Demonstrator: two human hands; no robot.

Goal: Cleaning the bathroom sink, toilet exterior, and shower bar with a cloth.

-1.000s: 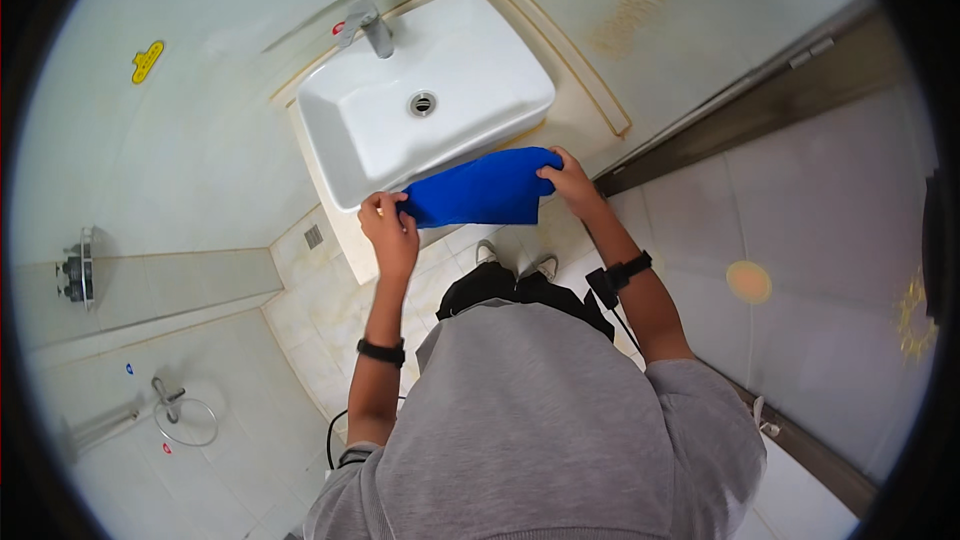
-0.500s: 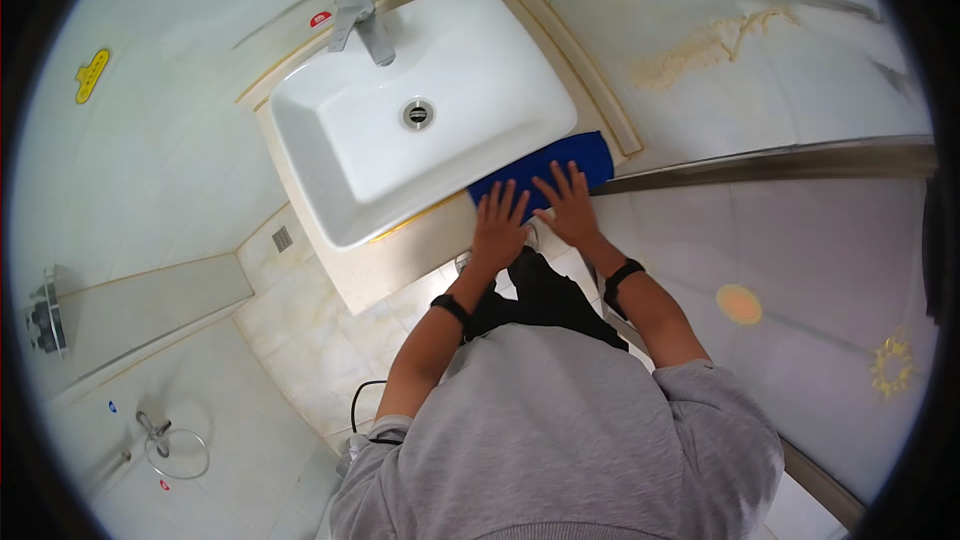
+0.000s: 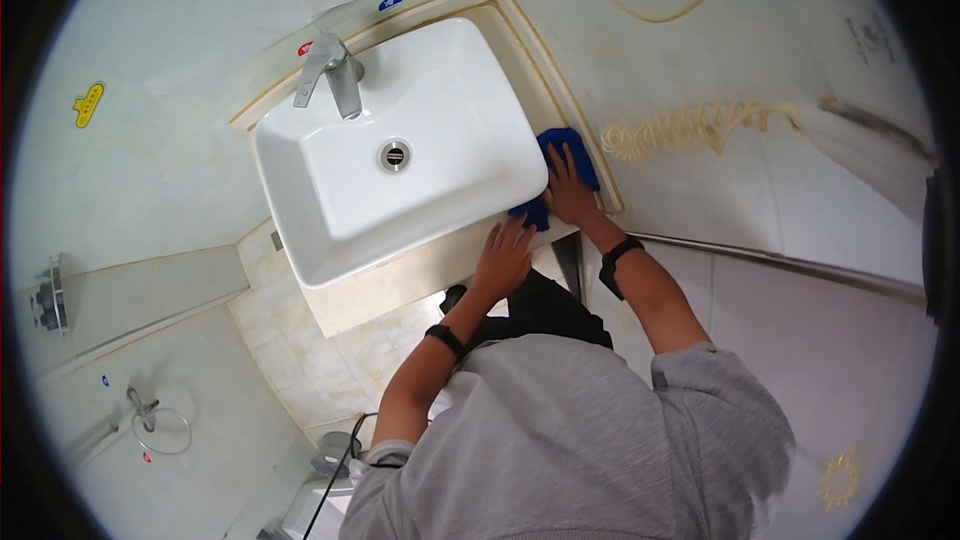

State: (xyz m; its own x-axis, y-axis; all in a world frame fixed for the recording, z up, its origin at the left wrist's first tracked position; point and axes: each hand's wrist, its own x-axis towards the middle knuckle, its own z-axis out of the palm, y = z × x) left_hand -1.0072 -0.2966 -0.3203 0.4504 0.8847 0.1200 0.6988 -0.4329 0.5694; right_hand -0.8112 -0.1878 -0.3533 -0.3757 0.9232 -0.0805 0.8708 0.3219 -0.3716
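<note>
A blue cloth [image 3: 588,162] lies on the cream countertop [image 3: 350,308], bunched around the near right corner of the white washbasin [image 3: 330,205]. My right hand [image 3: 573,197] presses flat on the cloth, fingers stretched out toward its far end. Lower down, my left hand [image 3: 505,260] rests at the counter's front edge with its fingers extended, the tips touching the cloth's near end. The part of the cloth under my right palm is hidden.
At the basin's back stands a grey single-lever faucet [image 3: 343,90]; the drain [image 3: 394,155] sits mid-basin. A coiled cream cord [image 3: 690,130] hangs from a white wall dryer [image 3: 880,155] on the right. The shower fitting [image 3: 145,410] is at lower left.
My right hand has moved to the far right along the basin's side, pushing part of the cloth there. The cloth, flatter before, is now bunched. My left hand sits slightly nearer the front edge.
</note>
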